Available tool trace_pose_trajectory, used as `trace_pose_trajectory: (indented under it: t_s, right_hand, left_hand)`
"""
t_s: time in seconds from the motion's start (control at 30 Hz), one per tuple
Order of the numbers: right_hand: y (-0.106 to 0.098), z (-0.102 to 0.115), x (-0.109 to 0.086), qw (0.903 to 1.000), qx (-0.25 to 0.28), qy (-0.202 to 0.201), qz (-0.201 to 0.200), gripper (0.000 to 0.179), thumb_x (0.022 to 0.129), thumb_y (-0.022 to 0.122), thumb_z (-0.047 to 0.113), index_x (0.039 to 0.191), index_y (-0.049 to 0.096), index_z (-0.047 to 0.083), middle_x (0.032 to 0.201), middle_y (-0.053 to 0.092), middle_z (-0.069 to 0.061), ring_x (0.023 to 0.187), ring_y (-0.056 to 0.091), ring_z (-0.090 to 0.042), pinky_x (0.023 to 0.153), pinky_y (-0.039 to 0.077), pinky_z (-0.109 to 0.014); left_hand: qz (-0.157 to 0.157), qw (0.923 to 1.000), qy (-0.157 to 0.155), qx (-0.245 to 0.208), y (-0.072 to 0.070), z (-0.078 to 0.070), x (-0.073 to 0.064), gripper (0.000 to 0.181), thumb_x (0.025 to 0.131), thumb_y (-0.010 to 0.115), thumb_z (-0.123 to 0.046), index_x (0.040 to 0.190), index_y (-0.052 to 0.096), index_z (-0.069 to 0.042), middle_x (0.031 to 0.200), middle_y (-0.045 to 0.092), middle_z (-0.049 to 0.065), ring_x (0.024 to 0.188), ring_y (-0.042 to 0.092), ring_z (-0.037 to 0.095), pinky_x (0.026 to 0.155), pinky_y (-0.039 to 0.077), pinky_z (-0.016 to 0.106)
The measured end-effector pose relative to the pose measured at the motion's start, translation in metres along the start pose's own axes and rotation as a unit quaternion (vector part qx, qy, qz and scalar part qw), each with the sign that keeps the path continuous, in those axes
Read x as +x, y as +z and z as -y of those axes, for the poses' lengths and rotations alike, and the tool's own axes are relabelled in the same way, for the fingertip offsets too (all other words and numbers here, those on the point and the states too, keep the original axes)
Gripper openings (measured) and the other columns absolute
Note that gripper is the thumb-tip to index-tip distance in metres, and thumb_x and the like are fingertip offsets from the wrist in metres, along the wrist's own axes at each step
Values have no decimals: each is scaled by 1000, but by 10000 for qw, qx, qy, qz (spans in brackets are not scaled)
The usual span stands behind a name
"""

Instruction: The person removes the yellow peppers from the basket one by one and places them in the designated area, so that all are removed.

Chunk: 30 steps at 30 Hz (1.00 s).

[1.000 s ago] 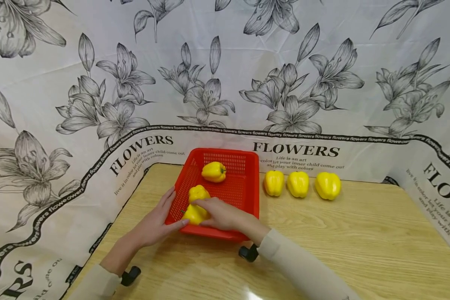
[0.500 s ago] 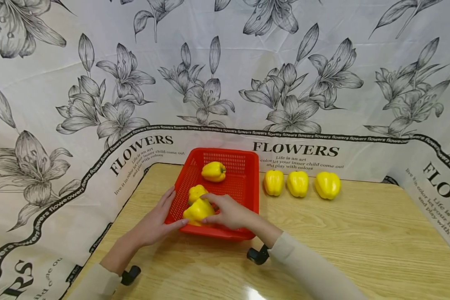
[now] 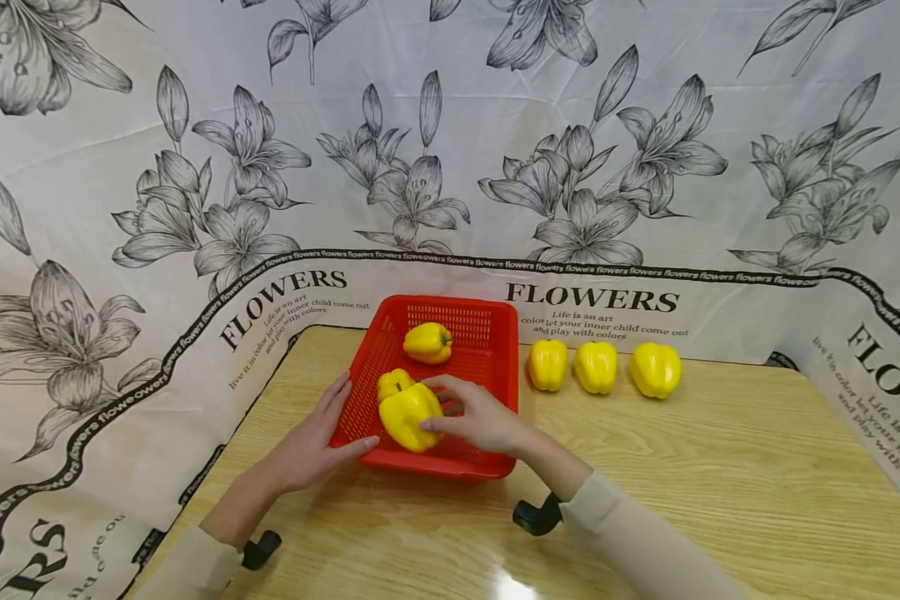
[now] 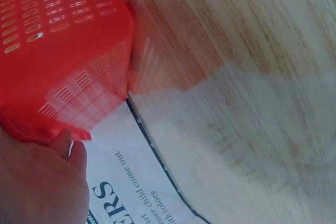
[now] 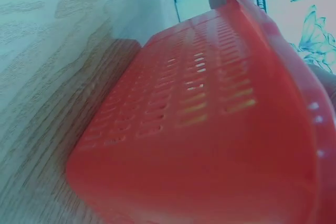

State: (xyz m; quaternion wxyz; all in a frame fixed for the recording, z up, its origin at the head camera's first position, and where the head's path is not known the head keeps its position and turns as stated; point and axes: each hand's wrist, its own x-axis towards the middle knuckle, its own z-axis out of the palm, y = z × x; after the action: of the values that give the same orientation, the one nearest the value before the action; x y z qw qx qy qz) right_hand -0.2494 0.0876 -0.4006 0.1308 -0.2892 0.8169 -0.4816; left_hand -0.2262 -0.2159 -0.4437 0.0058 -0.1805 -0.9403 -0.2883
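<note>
My right hand (image 3: 483, 417) holds a yellow bell pepper (image 3: 408, 421) between thumb and fingers, inside the near part of a red plastic basket (image 3: 450, 467). Partly covered by it is a second yellow pepper (image 3: 394, 382) at the basket's left side. A third pepper (image 3: 428, 343) lies on its side near the back wall. My left hand (image 3: 307, 450) grips the near left corner, thumb over the front rim and fingers along the left side. In the left wrist view, that hand (image 4: 44, 182) has fingertips at the basket's rim (image 4: 47, 136). The right wrist view shows the basket's slotted wall (image 5: 184, 150).
Right of the basket, three yellow peppers stand in a row near the table's back edge: one nearest (image 3: 548, 366), one in the middle (image 3: 596, 367), one farther right (image 3: 656, 371). A flower-printed cloth (image 3: 450, 200) rises behind and around the wooden table (image 3: 690, 467).
My right hand has moved right and slightly up with the held pepper, which has turned and shifted away from the basket's left front corner. The left hand and basket have stayed put.
</note>
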Motion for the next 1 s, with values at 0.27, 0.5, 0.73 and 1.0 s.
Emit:
trace_pose_trajectory:
  t_s: [0.27, 0.5, 0.73, 1.0]
  right_hand:
    - [-12, -3, -8, 9965, 795, 132, -205, 60, 95, 76, 27, 147, 50, 10, 136, 60, -17, 116, 67, -31, 90, 59, -41]
    - [-28, -8, -18, 9901, 1372, 181, -238, 61, 95, 76, 22, 148, 49, 11, 134, 58, -20, 112, 66, -32, 92, 58, -50]
    - [-42, -15, -31, 9877, 1505, 194, -388, 60, 97, 73, 23, 150, 47, 13, 133, 58, -21, 108, 67, -30, 95, 57, -50]
    - [-54, -25, -41, 9814, 1833, 198, -531, 60, 100, 69, 20, 153, 43, 9, 135, 56, -24, 111, 66, -30, 96, 57, -42]
  left_hand:
    - [-7, 10000, 49, -57, -1, 1, -2, 110, 89, 59, -74, 166, 9, -12, 173, 4, 5, 151, 29, 40, 114, 35, 62]
    - [-38, 9999, 130, -4, -2, 0, -1, 110, 90, 59, -73, 166, 9, -11, 173, 4, 6, 152, 26, 39, 116, 33, 61]
    - [-12, 9999, 126, -37, -1, 0, 0, 110, 90, 59, -73, 166, 8, -12, 173, 1, 2, 153, 24, 39, 116, 32, 61]
    - [20, 10000, 61, -31, -2, -1, 0, 110, 90, 58, -74, 166, 8, -13, 173, 1, 1, 153, 23, 39, 116, 32, 61]
